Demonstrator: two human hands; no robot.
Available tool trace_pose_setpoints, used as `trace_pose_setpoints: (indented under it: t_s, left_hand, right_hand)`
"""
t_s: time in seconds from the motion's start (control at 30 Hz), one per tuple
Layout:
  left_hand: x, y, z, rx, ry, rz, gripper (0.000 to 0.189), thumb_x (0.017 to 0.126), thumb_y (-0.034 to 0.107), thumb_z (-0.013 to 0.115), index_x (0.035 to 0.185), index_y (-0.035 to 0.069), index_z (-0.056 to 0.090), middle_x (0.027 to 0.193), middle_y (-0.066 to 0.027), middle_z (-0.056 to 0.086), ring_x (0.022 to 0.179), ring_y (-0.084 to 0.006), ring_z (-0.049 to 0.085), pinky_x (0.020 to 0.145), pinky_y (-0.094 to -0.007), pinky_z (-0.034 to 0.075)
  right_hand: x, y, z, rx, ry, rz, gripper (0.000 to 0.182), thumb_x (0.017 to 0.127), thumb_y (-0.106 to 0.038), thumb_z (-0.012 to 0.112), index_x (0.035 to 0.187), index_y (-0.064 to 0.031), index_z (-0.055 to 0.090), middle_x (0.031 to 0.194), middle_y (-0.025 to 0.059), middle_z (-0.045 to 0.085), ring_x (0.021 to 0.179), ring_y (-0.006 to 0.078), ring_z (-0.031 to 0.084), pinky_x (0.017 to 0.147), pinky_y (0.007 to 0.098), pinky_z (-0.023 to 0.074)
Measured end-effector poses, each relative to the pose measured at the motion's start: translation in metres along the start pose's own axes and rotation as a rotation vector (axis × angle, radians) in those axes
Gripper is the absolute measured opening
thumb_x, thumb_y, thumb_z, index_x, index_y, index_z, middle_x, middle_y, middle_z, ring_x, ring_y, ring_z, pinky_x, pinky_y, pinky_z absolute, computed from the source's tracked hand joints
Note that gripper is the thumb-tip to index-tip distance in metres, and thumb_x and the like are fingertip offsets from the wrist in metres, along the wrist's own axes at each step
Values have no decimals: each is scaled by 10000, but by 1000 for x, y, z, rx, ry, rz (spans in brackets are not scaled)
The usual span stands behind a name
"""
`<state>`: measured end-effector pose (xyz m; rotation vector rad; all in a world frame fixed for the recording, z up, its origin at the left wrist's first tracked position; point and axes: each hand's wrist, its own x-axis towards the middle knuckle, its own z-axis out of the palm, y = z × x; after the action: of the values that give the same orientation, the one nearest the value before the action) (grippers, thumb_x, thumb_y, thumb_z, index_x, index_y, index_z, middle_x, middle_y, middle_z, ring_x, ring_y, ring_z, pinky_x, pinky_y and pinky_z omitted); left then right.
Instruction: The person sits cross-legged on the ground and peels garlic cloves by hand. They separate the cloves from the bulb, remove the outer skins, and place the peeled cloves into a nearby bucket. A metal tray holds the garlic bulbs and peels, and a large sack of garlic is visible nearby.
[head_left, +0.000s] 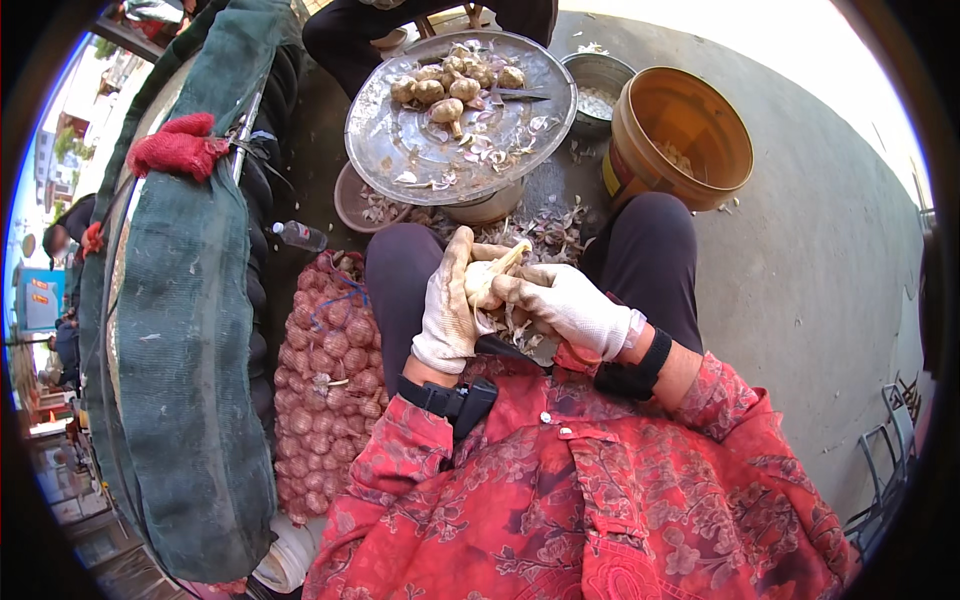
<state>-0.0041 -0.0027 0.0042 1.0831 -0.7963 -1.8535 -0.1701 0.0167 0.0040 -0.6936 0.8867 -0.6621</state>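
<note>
My left hand (450, 307), in a soiled white knit glove, holds a partly peeled garlic bulb (484, 281) with its stalk pointing up to the right. On the bulb's right side, the gloved fingers of my right hand (562, 300) press against it. Both hands are between my knees, over loose garlic skins (551, 229). Beyond them a round metal tray (375, 161) bears several whole garlic bulbs (446, 110), scattered skins and a dark blade (521, 94).
A brown plastic bucket (622, 142) with some peeled cloves stands beyond my right knee, beside a metal pot (600, 64) holding cloves. Left are a pink basin (349, 202), a plastic bottle (300, 235) and a red net sack of garlic (330, 375). Another person's legs (337, 45) are behind the tray.
</note>
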Motion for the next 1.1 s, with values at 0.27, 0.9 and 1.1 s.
trace_pose_setpoints:
  t_s: [0.27,0.9,1.1]
  left_hand:
    - [7,-32,-9,374,72,248,425,965,421,443,932,25,594,825,-27,597,684,-64,502,594,-225,421]
    - [20,-34,-34,-432,-126,-217,482,891,392,540,1100,-41,568,853,-171,653,729,-261,653,649,-353,551]
    - [14,-20,-19,-316,-26,-174,554,944,466,434,1117,-44,559,815,-154,662,569,-164,609,516,-260,523]
  right_hand:
    - [-16,-28,7,-101,34,127,263,922,-344,582,953,-89,641,747,-62,564,592,22,456,508,182,345]
    - [-11,-15,9,-1222,-31,-330,402,883,-464,538,852,-87,675,733,151,638,717,334,632,664,419,491]
    - [-9,9,5,-1138,-19,-360,352,869,-430,561,906,-102,682,786,159,652,761,343,634,692,422,499]
